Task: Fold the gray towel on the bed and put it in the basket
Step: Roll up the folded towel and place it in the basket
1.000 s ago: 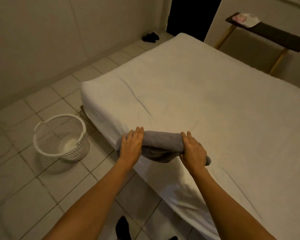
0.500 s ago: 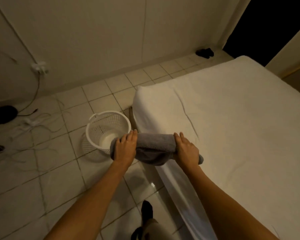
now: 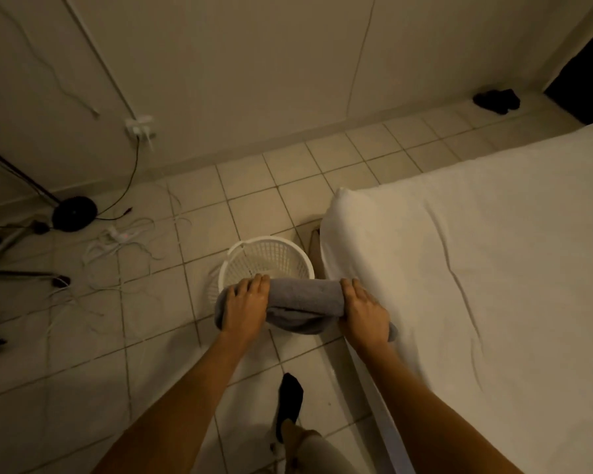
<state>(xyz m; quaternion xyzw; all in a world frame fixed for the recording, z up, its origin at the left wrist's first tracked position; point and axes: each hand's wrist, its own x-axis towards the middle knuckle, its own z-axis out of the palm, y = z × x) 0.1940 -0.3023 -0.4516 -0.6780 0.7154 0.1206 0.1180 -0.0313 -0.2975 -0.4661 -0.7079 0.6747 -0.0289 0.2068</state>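
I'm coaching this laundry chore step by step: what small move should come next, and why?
Probably carry the folded gray towel a little forward and lower it into the white basket. The left hand and right hand grip its two ends, it is off the bed, and it hangs in front of the basket's near rim, not yet inside.

A pale tiled floor (image 3: 254, 186) is seen, with a white basket (image 3: 267, 258) stood on it just beside the corner of the bed (image 3: 476, 268). The bed is covered by a creased white sheet. White cables (image 3: 117, 248), a round black base (image 3: 75, 213) and a dark bundle (image 3: 497, 100) by the wall are also carried by the floor
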